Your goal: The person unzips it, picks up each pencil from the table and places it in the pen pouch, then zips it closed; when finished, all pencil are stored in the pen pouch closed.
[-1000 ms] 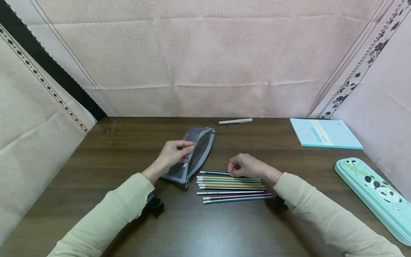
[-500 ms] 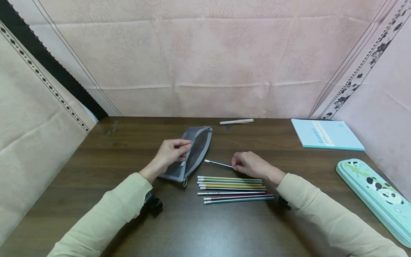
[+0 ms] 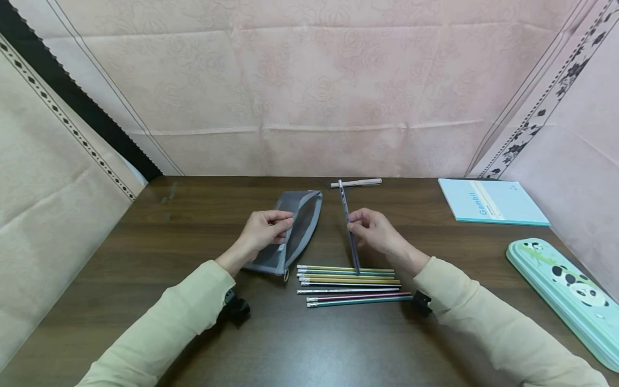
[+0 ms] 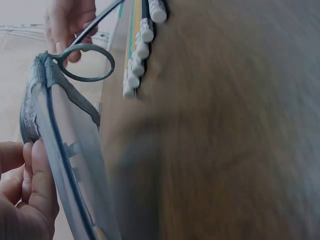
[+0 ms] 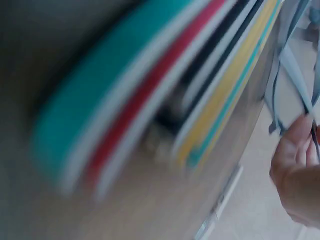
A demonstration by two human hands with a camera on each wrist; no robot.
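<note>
My left hand (image 3: 261, 231) pinches the side of a grey zip pouch (image 3: 290, 202) with see-through mesh panels. Its mouth gapes toward the right, and a ring-shaped zipper pull (image 4: 109, 64) hangs at the near end. To the right of the pouch, my right hand (image 3: 374, 231) holds a dark pencil (image 3: 344, 202) between thumb and fingers. The pencil is tilted steeply, its eraser end up and its lower end over the row of pencils (image 3: 348, 280). Those lie side by side on the table, eraser ends to the left, in yellow, green, black, dark red and teal.
A white pen (image 3: 367, 183) lies at the table's back edge. At the back right is a light blue booklet (image 3: 493, 201), with a mint pencil case (image 3: 556, 290) printed with pandas in front of it. Cloth hangs behind the table (image 3: 203, 201) and along both sides.
The right hand has lifted the dark pencil from the top of the row and turned it from lying flat to nearly upright. The left hand stays on the pouch.
</note>
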